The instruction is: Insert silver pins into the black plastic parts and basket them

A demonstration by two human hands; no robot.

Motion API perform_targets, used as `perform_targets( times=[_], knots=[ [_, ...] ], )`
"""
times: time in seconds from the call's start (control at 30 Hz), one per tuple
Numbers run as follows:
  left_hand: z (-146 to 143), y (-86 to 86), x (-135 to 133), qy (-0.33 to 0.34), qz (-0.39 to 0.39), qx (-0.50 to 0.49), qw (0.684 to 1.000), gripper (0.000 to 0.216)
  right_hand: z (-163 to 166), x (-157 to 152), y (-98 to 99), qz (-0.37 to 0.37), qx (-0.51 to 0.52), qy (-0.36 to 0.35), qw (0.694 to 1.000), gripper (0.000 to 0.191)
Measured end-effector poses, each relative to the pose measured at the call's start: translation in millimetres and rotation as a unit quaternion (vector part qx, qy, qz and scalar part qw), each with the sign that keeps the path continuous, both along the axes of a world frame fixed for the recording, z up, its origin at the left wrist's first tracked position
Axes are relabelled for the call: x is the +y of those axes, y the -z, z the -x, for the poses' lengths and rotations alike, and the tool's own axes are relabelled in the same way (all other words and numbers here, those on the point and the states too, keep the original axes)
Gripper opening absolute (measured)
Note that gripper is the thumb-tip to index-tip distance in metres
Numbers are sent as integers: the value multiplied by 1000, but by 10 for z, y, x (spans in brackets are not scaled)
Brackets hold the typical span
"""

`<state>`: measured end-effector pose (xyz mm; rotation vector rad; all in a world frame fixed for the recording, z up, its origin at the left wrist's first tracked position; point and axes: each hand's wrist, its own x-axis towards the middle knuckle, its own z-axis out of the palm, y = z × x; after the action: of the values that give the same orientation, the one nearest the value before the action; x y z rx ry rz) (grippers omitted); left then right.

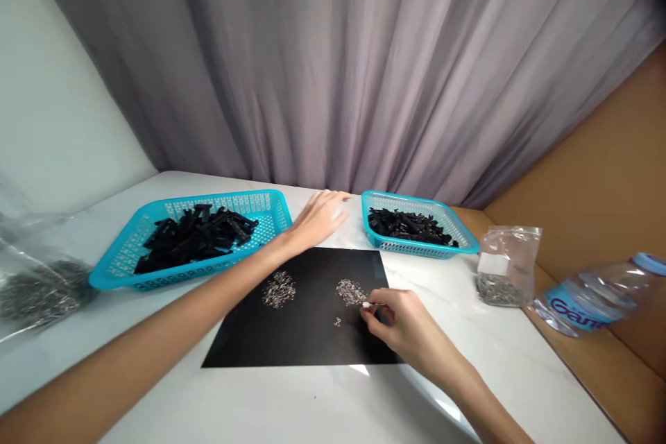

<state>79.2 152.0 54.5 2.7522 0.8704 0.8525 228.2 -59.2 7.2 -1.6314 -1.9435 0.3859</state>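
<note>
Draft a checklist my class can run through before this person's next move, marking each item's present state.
1. Piles kept separate: ok; the left pile and right pile lie apart on the black sheet.
2. Stray bits gathered: not ok; a few loose pieces lie nearer the person than the right pile.
3. Right hand beside the right pile: ok.
4. Item in its grip identified: cannot tell; only a small white thing shows.
5. Left hand away from both piles: ok; it is between the left basket and right basket.
</note>
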Motion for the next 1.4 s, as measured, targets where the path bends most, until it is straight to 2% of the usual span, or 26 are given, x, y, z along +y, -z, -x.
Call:
perform_targets(
  times=[0.1, 0.2, 0.27, 0.37, 0.53, 0.7, 0.8, 0.9, 1.03, 1.23, 1.33, 1.4],
  knots=[
    [666, -189, 220, -63, 3, 43, 997, 27, 0, -13, 24, 35, 41, 16, 998, 26],
    [1286, -318, 495, -93, 35, 102, 990, 21, 10, 5, 75, 26, 53, 35, 998, 22],
    [1584, -325, 637, -97, 60, 141, 983, 22, 22, 25, 110, 2, 47, 50, 998, 19],
    [1817, -238, 760, -93, 74, 183, 976, 25, 37, 53, 165, -37, 40, 58, 997, 16],
    [1871, -79, 873, -77, 89, 232, 966, 17, 20, 76, 257, -69, 30, 60, 995, 18],
    [1895, -70, 933, -60, 129, 256, 956, 18, 8, 78, 276, -73, 27, 65, 995, 23],
    [1904, -115, 930, -50, 158, 256, 952, 21, 37, 65, 229, -49, 46, 63, 996, 22],
    [1896, -164, 922, -41, 184, 239, 952, 20, 86, 28, 147, 12, 73, 48, 996, 27],
    [1860, -195, 921, -41, 214, 185, 958, 23, 128, -20, 76, 55, 119, 36, 991, 31],
    [1716, -319, 823, -47, 228, 24, 972, 35, 83, -7, 134, 15, 105, 40, 994, 27],
    [1580, -430, 566, -42, 232, -58, 970, 37, 60, 5, 167, 3, 95, 30, 995, 23],
    [1458, -462, 261, -33, 247, -91, 964, 47, 50, 12, 183, 1, 97, 24, 995, 20]
  ],
)
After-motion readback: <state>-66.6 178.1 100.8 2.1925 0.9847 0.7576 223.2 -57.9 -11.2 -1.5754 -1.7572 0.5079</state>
